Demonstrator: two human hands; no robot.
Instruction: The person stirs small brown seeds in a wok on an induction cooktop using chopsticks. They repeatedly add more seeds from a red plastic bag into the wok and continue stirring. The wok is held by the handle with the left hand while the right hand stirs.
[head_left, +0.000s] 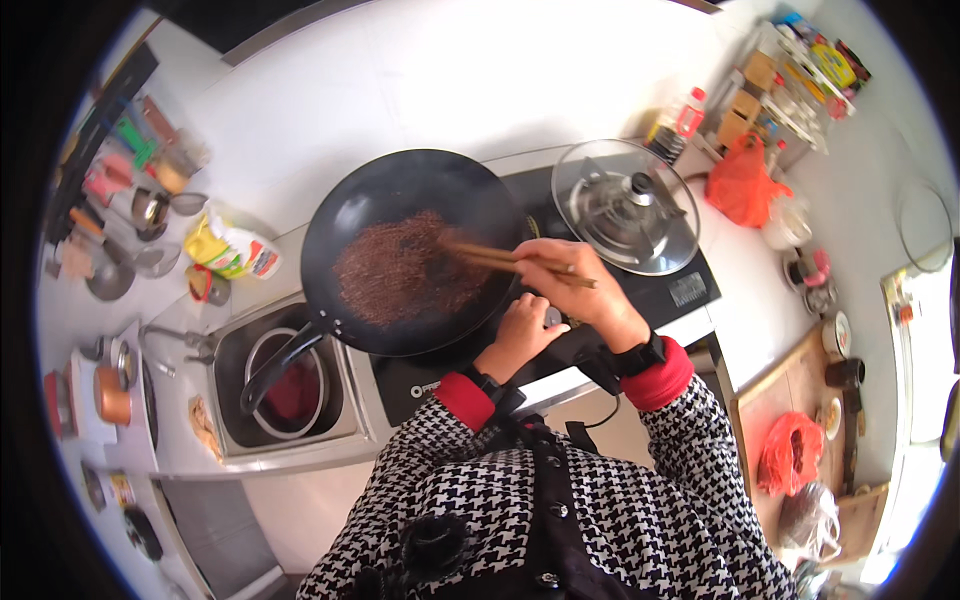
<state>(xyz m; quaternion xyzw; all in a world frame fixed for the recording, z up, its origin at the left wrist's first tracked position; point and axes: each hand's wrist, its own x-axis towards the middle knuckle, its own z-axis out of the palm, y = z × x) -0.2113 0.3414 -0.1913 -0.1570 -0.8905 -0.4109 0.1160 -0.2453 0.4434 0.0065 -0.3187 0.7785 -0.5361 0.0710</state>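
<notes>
A black wok (360, 187) sits on the cooktop with reddish-brown grains (382, 262) spread over its bottom. My right hand (574, 281) grips a pair of wooden chopsticks (487, 255), whose blurred tips reach into the grains. Just below it, by the wok's near right rim, is my left hand (525, 330), fingers curled and thumb held out. A round grey knob (553, 318) shows between that thumb and the fingers; whether they grip it cannot be told. The wok's handle (285, 367) points left over the sink.
A glass lid (585, 172) with a black knob covers the right burner. At left, the sink (345, 409) holds a pot (315, 352) of dark red liquid. A sauce bottle (679, 124) and red plastic bag (742, 184) stand behind right. Utensils (112, 270) hang on the left wall.
</notes>
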